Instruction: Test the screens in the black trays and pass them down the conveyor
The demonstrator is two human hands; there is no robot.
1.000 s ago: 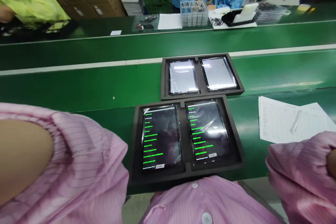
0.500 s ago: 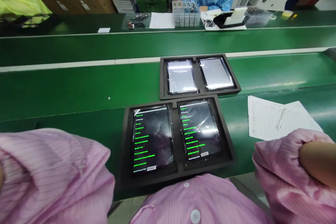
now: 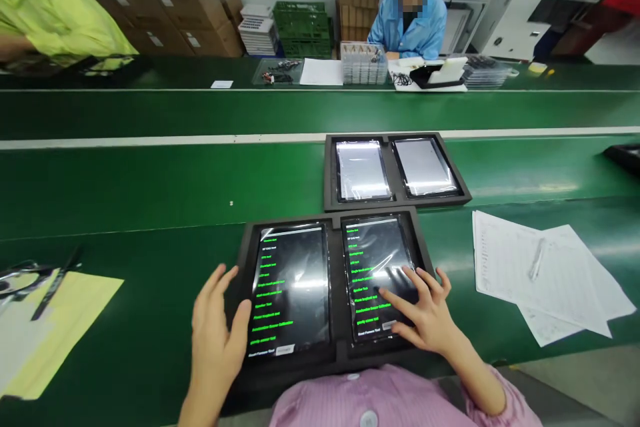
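Note:
A black foam tray (image 3: pixel 338 361) lies in front of me on the green belt and holds two tablets side by side. Both the left tablet (image 3: pixel 291 287) and the right tablet (image 3: pixel 376 267) show black screens with green lines of text. My left hand (image 3: pixel 216 328) rests open on the tray's left edge, thumb at the left tablet's rim. My right hand (image 3: pixel 419 312) lies on the right tablet, fingers spread, touching the lower part of its screen. A second black tray (image 3: pixel 395 198) behind holds two tablets with white screens.
White printed sheets (image 3: pixel 505 260) with a pen (image 3: pixel 536 259) lie to the right. At the left are yellow paper (image 3: pixel 70 320) and a black pen (image 3: pixel 56 284). Across the belt a person in blue (image 3: pixel 411 21) sits by clear boxes (image 3: pixel 364 64). Another dark tray (image 3: pixel 625 155) pokes in at right.
My arms came down from the sides of the view; both hands now rest on the near tray, the right touching the right tablet's screen. The view lifted and shifted.

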